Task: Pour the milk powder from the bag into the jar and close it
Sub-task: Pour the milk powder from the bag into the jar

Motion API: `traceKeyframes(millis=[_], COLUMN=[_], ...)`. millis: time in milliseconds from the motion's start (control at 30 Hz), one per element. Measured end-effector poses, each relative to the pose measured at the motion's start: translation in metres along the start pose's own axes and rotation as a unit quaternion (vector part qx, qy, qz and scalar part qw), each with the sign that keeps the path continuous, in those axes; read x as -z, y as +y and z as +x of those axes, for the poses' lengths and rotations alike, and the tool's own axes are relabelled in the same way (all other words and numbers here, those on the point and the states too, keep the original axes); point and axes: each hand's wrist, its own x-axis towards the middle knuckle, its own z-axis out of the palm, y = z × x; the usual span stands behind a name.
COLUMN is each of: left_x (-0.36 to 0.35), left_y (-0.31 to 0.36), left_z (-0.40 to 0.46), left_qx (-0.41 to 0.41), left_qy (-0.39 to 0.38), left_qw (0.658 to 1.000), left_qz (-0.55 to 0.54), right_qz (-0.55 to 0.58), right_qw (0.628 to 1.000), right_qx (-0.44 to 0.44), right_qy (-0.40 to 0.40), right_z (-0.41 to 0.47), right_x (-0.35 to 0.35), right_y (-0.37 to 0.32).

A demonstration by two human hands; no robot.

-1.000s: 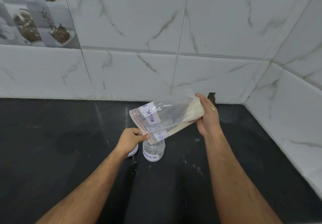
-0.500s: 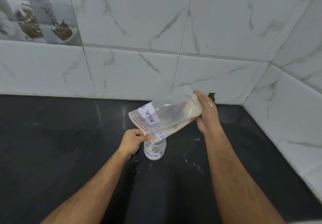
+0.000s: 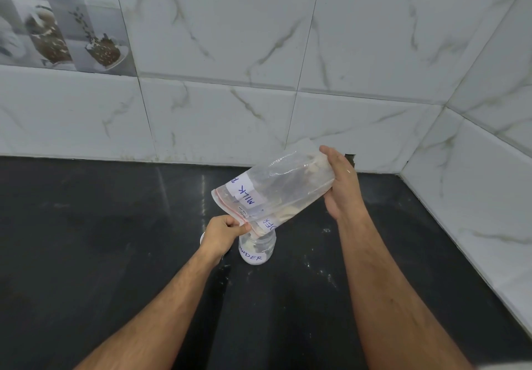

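Down in front, on the black counter (image 3: 115, 254), stands the little jar (image 3: 257, 250), open, with some white powder at the bottom and the bag's mouth right over it. Just above, left hand (image 3: 223, 234) pinching the bag (image 3: 276, 194) by its low open corner; farther back, right hand (image 3: 341, 185) curled round the raised end. Best to keep that corner over the jar's mouth, tip slowly, tap softly.

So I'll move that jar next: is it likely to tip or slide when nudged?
Probably tippy: the jar looks small and narrow, with only a little powder as ballast. It may slide easily, since the counter is glossy and dusted with powder.
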Motion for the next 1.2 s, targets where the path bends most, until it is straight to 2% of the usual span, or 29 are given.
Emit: traceKeyframes(millis=[133, 233, 300, 500, 600, 667, 867, 1200], left_x=[0.0, -0.001, -0.002, -0.006, -0.005, -0.005, -0.006, -0.006], left_y=[-0.003, -0.006, -0.007, -0.004, -0.006, -0.005, -0.004, -0.014], left_z=[-0.001, -0.001, -0.001, -0.001, 0.0, -0.001, -0.005, 0.0], left_qx=[-0.012, -0.021, -0.026, -0.037, -0.024, -0.016, -0.003, 0.023], left_qy=[0.003, 0.005, 0.007, 0.023, 0.012, 0.002, -0.017, -0.009], left_qw=[1.0, 1.0, 1.0, 0.999, 0.999, 0.999, 0.995, 0.995], left_qz=[0.003, 0.006, 0.005, -0.028, -0.032, -0.042, -0.095, -0.099], right_qz=[0.083, 0.167, 0.179, 0.079, -0.037, -0.085, -0.138, -0.149], right_qw=[0.995, 0.983, 0.981, 0.996, 0.996, 0.993, 0.986, 0.979], right_qx=[-0.055, -0.066, -0.066, -0.044, 0.013, 0.029, 0.044, 0.061], right_qy=[0.01, 0.026, 0.034, -0.014, -0.08, -0.071, -0.08, -0.125], right_z=[-0.009, -0.013, -0.012, -0.01, -0.013, -0.012, -0.012, -0.021], right_x=[0.002, 0.008, 0.011, 0.01, 0.002, -0.002, -0.023, -0.052], right_y=[-0.001, 0.005, 0.009, 0.012, 0.013, 0.014, 0.004, -0.005])
